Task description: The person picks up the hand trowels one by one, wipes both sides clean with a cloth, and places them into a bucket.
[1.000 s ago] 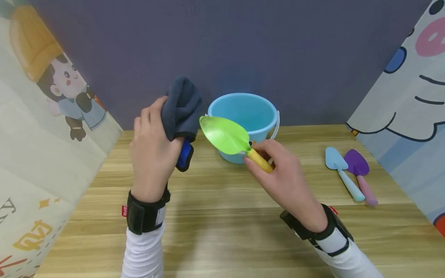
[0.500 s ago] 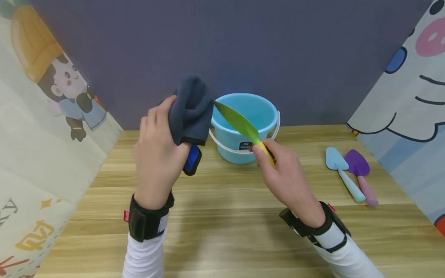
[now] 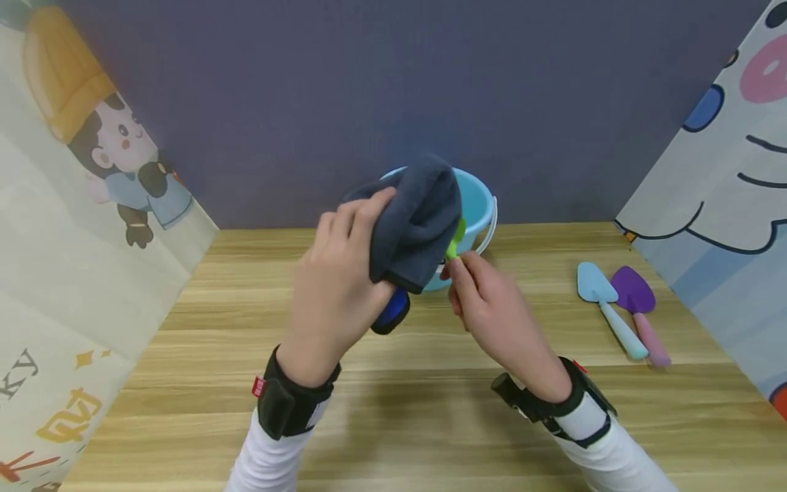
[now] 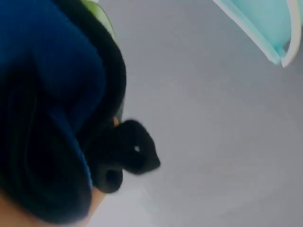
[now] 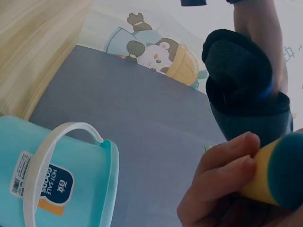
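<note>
My left hand [image 3: 338,280] grips a folded dark blue-grey cloth [image 3: 421,225] with black edging; its brighter blue underside [image 4: 71,71] fills much of the left wrist view. A green-bladed trowel [image 3: 456,240] is in my right hand [image 3: 501,311], the fingers curled round its yellow handle [image 5: 259,172]. In the head view the cloth lies over most of the green blade, hiding all but a sliver near the neck. Behind both hands stands a light blue bucket [image 3: 479,205], partly covered by the cloth; its label and white handle show in the right wrist view.
A light blue trowel [image 3: 611,311] and a purple trowel with a pink handle [image 3: 642,314] lie side by side on the wooden table [image 3: 246,321] at the right. A dark panel [image 3: 344,82] rises behind the bucket, with printed sheets at both sides.
My left hand has carried the cloth rightward onto the trowel's blade. My right hand has turned the trowel from face-on to edge-on, staying near the bucket's front.
</note>
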Available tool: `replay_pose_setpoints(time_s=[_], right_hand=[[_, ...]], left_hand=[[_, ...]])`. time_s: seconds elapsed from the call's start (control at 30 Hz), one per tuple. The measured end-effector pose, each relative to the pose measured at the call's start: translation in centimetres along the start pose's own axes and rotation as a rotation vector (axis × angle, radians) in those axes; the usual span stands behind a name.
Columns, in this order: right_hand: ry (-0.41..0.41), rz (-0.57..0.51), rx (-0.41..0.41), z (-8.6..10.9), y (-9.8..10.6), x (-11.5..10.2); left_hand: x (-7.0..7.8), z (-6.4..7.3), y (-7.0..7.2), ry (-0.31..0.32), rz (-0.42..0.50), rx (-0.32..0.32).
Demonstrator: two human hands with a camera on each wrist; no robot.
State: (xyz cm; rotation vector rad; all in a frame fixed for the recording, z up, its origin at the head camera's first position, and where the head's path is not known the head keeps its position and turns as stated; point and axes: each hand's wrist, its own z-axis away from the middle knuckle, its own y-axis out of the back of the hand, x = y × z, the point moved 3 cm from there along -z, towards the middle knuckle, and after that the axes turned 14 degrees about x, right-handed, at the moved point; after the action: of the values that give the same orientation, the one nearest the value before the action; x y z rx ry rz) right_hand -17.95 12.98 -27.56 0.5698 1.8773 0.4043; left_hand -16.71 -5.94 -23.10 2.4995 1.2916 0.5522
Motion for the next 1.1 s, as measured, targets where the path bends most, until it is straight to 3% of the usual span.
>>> replay_pose_setpoints(time_s=[0.17,0.33,0.53,1.1], right_hand=[[-0.035,-0.004,-0.052,0.1,-0.2,0.0],[-0.061,-0.001,-0.068,0.0,-0.2,0.2],[-0.009,0.089,-0.044,0.0,-0.2,0.2],[0.034,0.12,-0.061,0.2,-0.6,0.1]], left_hand=[[1.0,0.5,-1.4,-0.083,0.029,-0.133],[1.2,0.9,-2.5,-0.082,-0.023,-0.2],[1.2,1.1,-2.9,-0.071,-0.065,-0.192],[0.7,0.9,-2.7,-0.036,-0.093,-0.165]])
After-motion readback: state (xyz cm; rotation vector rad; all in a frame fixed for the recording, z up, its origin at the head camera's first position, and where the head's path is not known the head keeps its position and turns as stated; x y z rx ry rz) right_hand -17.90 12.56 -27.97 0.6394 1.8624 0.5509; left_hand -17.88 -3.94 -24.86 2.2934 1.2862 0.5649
